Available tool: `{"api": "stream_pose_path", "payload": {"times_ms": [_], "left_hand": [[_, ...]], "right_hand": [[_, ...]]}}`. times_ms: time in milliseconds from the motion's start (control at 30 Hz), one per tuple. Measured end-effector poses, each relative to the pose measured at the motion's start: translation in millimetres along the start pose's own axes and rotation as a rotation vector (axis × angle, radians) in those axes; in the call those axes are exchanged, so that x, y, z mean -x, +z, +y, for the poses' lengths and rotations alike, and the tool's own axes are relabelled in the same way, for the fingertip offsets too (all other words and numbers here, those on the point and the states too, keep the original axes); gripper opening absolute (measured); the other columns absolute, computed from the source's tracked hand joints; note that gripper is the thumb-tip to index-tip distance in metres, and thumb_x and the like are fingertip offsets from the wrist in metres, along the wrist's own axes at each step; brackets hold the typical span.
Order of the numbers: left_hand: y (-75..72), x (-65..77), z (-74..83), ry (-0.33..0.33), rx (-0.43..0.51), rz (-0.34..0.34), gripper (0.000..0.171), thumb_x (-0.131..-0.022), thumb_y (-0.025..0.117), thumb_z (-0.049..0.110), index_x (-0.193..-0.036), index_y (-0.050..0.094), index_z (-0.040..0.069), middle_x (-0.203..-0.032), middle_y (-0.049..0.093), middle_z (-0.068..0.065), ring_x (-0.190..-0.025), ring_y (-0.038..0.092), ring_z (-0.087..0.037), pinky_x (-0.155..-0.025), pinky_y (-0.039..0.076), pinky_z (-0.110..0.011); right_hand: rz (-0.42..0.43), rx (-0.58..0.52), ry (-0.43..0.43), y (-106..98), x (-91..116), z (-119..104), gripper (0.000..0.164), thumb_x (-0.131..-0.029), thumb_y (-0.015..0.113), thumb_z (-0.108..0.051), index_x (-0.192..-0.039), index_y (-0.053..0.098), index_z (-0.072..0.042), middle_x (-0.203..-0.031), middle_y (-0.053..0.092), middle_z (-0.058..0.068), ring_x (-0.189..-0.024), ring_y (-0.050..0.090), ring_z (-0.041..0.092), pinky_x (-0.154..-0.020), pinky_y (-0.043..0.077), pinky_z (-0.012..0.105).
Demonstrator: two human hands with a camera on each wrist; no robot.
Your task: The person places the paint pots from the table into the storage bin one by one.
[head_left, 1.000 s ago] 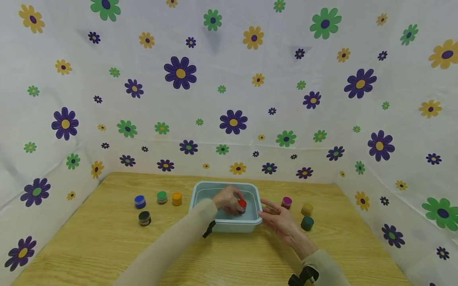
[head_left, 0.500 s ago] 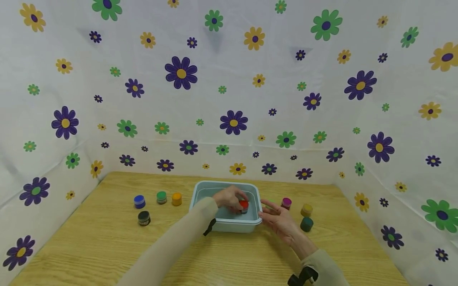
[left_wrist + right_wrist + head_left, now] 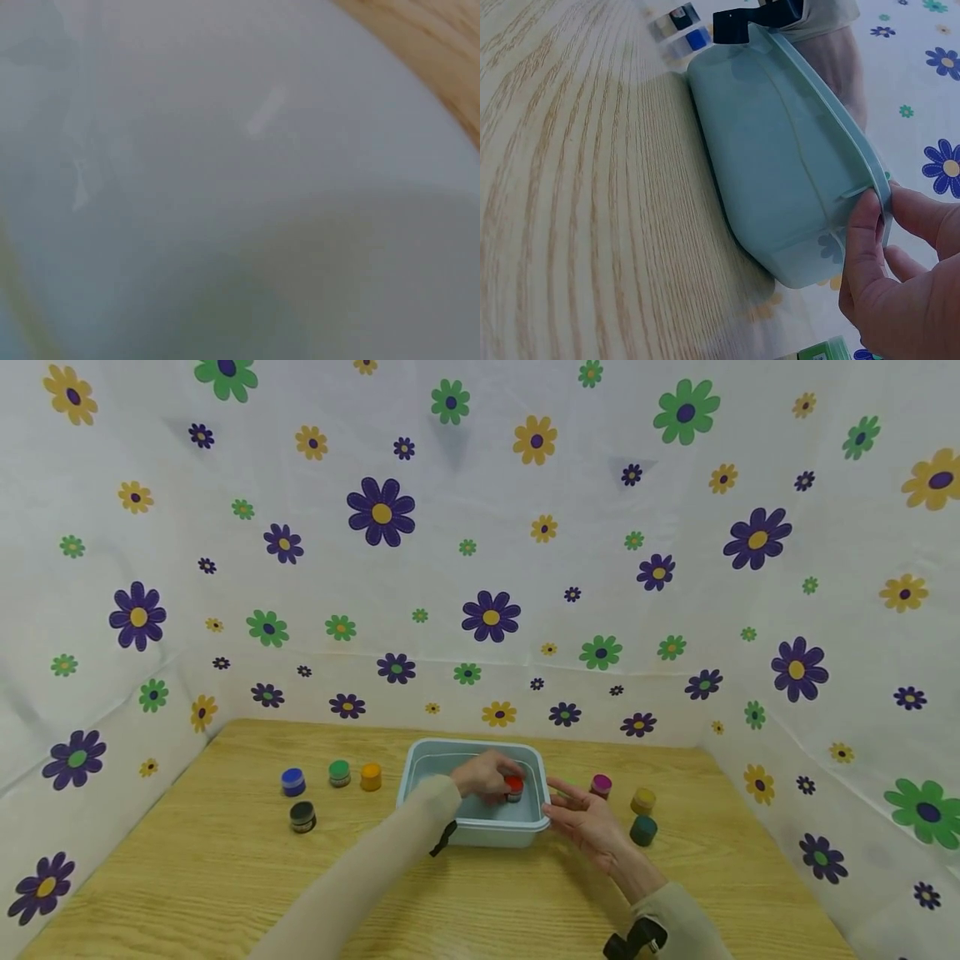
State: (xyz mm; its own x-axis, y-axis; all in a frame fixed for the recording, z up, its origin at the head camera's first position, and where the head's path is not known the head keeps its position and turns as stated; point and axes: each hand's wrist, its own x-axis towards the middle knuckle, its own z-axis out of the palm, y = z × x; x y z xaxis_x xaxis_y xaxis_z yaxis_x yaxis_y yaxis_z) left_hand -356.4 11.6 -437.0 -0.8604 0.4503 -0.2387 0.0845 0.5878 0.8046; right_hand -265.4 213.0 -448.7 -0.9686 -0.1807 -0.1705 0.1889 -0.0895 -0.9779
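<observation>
A light blue plastic tub (image 3: 487, 837) stands on the wooden table. Inside it, toward the right end, my left hand (image 3: 486, 774) holds a small paint jar with a red lid (image 3: 513, 786) between fingers and thumb. The left wrist view is filled by the blurred, pale tub wall (image 3: 225, 150); neither the hand nor the jar shows there. My right hand (image 3: 592, 827) pinches the tub's right rim; in the right wrist view the thumb and fingers of this hand (image 3: 900, 277) lie on both sides of the rim (image 3: 847, 127).
Left of the tub stand jars with blue (image 3: 293, 782), green (image 3: 340, 772), orange (image 3: 371, 777) and black (image 3: 303, 817) lids. On the right are magenta (image 3: 601, 785), ochre (image 3: 643, 800) and dark green (image 3: 643, 829) ones. A flowered cloth (image 3: 480, 568) surrounds the table (image 3: 480, 910).
Inside the tub, my left hand and the red-lidded paint jar have shifted slightly to the right. The right hand stays at the rim.
</observation>
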Motion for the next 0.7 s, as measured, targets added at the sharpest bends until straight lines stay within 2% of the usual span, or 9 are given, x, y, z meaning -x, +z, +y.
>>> {"api": "stream_pose_path", "payload": {"times_ms": [200, 533, 700], "left_hand": [[0.8, -2.1, 1.3, -0.019, 0.003, 0.015, 0.042, -0.088, 0.063, -0.005, -0.125, 0.067, 0.013, -0.121, 0.066, -0.014, -0.087, 0.067, -0.025, -0.078, 0.06, -0.039], [-2.8, -2.2, 1.7, -0.005, 0.009, 0.016, 0.047, -0.084, 0.061, -0.011, -0.126, 0.066, 0.011, -0.119, 0.065, -0.017, -0.087, 0.068, -0.028, -0.078, 0.06, -0.039], [0.4, -1.6, 1.0, -0.008, -0.002, 0.027, 0.046, -0.084, 0.061, -0.01, -0.125, 0.067, 0.011, -0.119, 0.066, -0.018, -0.086, 0.068, -0.028, -0.076, 0.061, -0.038]], "right_hand": [[0.005, 0.002, 0.004, -0.5, -1.0, 0.6, 0.06, -0.094, 0.063, -0.004, -0.149, 0.038, -0.002, -0.131, 0.056, 0.022, -0.1, 0.066, 0.016, -0.088, 0.058, 0.027], [0.003, 0.022, -0.005, 1.0, -2.7, -3.4, 0.062, -0.094, 0.065, -0.006, -0.149, 0.038, -0.002, -0.132, 0.056, 0.023, -0.1, 0.066, 0.014, -0.088, 0.057, 0.027], [0.01, 0.016, -0.001, 0.7, -2.0, 0.8, 0.062, -0.093, 0.066, -0.006, -0.148, 0.039, -0.001, -0.123, 0.061, 0.015, -0.099, 0.065, 0.014, -0.088, 0.057, 0.027]]}}
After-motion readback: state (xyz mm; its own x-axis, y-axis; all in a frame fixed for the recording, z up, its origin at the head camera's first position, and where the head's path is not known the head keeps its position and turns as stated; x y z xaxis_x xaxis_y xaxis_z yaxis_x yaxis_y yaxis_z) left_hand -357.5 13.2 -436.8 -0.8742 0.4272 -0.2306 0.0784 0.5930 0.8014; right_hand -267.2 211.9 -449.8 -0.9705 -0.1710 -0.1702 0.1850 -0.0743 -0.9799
